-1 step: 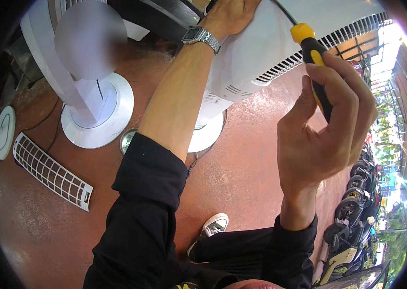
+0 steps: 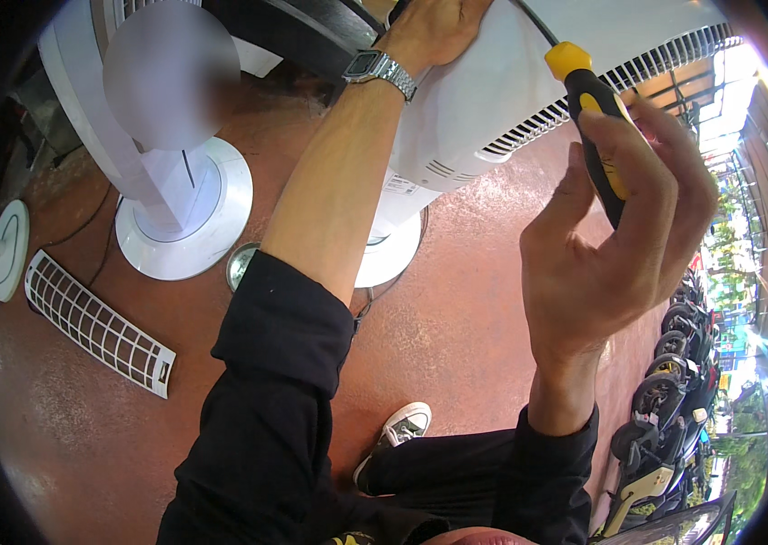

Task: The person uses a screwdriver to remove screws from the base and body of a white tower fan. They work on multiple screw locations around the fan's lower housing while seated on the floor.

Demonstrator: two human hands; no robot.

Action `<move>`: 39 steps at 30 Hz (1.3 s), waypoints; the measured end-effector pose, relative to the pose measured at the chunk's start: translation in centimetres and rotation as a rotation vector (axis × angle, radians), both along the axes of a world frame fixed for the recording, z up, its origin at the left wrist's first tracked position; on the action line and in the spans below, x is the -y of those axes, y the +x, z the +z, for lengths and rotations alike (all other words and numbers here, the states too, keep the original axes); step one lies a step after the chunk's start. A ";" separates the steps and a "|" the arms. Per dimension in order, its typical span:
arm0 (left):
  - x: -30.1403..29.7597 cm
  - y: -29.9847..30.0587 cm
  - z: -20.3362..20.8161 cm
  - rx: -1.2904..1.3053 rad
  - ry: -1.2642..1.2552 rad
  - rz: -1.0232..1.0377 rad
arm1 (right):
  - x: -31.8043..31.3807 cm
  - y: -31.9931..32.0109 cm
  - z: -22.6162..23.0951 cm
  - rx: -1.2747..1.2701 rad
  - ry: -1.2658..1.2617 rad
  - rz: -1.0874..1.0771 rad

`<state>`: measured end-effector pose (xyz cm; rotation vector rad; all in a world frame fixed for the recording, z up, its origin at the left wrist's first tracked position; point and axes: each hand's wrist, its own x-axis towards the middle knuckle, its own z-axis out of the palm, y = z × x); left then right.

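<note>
Head view: right hand (image 2: 615, 232) curled round screwdriver (image 2: 585, 98), shaft slanting up over white casing (image 2: 470, 113) and out past top edge. Left hand (image 2: 438, 32) at casing, fingertips cut off above; cannot tell whether gripping anything. Shoe (image 2: 405, 423) on red floor (image 2: 457, 336). Grille (image 2: 96, 322) lying at left, near round white base (image 2: 186, 252). Motorbikes (image 2: 661, 400) parked far right.

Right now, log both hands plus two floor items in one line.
Left hand: on white tower fan | Right hand: gripping yellow-and-black screwdriver, tip out of frame | Floor: white grid panel, round metal dish
</note>
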<state>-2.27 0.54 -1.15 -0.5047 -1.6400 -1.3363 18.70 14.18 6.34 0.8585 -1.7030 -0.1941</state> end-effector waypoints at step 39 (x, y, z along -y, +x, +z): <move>0.2 -0.6 0.2 -0.018 -0.007 -0.002 | -1.2 3.3 -0.4 0.241 -0.096 0.104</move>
